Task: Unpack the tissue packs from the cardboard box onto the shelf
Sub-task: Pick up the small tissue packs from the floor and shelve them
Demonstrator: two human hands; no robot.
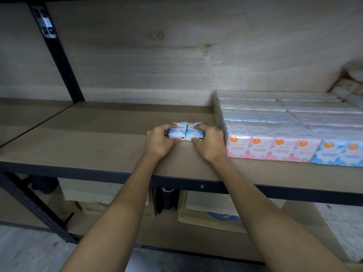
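Note:
Two small blue tissue packs [185, 131] lie side by side on the wooden shelf [94, 142], just left of the stacked packs. My left hand [160, 140] grips the left pack, fingers over its top and thumb at its front. My right hand [208, 141] grips the right pack the same way. To the right stands a block of pink rose-scented packs [273, 149], and blue packs [339, 154] beyond them. No cardboard box being unpacked is in sight.
A black upright post [59, 55] bounds the shelf at the back left. The plywood back wall [176, 52] closes the shelf behind. Below, the lower shelf holds cardboard boxes [208, 214] and a white wrapped bundle [341, 228].

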